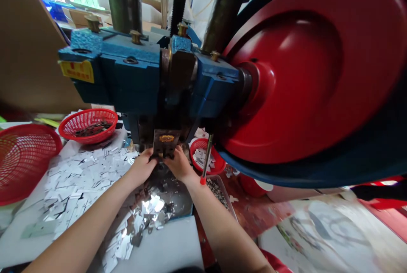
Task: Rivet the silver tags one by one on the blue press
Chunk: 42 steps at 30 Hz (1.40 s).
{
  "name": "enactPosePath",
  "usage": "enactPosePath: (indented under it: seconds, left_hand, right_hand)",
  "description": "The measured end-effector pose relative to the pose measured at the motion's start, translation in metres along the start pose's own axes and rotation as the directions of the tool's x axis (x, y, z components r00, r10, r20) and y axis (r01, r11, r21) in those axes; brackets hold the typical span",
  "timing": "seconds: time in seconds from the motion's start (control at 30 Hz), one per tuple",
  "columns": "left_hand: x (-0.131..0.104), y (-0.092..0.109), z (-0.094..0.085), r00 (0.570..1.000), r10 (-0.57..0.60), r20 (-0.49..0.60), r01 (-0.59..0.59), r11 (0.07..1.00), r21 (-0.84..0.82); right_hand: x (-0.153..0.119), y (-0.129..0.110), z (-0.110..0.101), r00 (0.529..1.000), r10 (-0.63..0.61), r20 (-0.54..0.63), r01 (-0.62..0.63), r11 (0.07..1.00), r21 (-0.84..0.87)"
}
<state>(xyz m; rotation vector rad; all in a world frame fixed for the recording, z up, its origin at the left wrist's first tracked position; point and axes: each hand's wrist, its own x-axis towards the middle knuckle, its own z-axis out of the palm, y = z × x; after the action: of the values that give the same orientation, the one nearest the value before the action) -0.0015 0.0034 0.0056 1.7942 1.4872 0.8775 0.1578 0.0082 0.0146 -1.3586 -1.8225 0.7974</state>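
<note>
Both hands reach in under the head of a blue press [130, 73], on either side of its dark metal tooling [166, 139]. My left hand [143, 166] is at the left of the tooling, thumb and fingers bent together, its fingertips partly hidden. At the right, my right hand [179, 163] has its fingers closed near the tooling's lower edge. What the fingers hold is too small and dark to name. Shiny flat metal pieces [152, 209] lie in a heap on the surface below the hands, between the forearms.
Many flat metal pieces [92, 175] cover the white surface at left, beside two red baskets [89, 138] [25, 158]. A smaller red basket [219, 163] and a tray of small parts [227, 199] stand right of the press. A large red wheel [311, 69] fills the upper right.
</note>
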Motion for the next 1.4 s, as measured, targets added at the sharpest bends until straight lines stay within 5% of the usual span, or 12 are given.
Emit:
enactPosePath:
  seconds: [0.27, 0.43, 0.53, 0.7, 0.97, 1.17, 1.4]
  left_hand:
    - [0.000, 0.006, -0.004, 0.999, 0.049, 0.013, -0.049, 0.998, 0.039]
    - [-0.031, 0.016, -0.020, 0.989, 0.093, -0.118, -0.067, 0.976, 0.205]
    - [-0.065, 0.016, -0.032, 0.993, 0.088, 0.076, -0.107, 0.951, 0.290]
    - [-0.100, 0.002, -0.030, 0.979, -0.010, 0.202, -0.070, 0.921, 0.383]
    - [-0.100, -0.008, -0.016, 0.986, 0.020, 0.168, -0.101, 0.866, 0.490]
    - [-0.103, -0.009, -0.014, 0.983, 0.075, 0.165, -0.143, 0.878, 0.456]
    - [-0.104, -0.013, -0.019, 0.998, -0.065, 0.017, 0.057, 0.951, 0.304]
  right_hand:
    - [0.004, -0.003, 0.005, 0.999, -0.041, 0.013, 0.041, 0.998, -0.040]
    - [-0.010, 0.005, -0.001, 0.992, -0.040, -0.122, 0.044, 0.998, 0.034]
    - [-0.032, 0.010, -0.011, 0.977, -0.030, -0.209, 0.040, 0.998, 0.042]
    - [-0.071, 0.010, -0.021, 0.989, 0.075, -0.125, -0.074, 0.997, 0.014]
    - [-0.078, 0.013, -0.025, 0.995, 0.006, -0.097, -0.031, 0.966, -0.256]
    - [-0.071, 0.015, -0.021, 0.991, -0.115, 0.061, 0.130, 0.836, -0.532]
    - [-0.074, 0.015, -0.014, 0.994, -0.108, 0.022, 0.103, 0.839, -0.534]
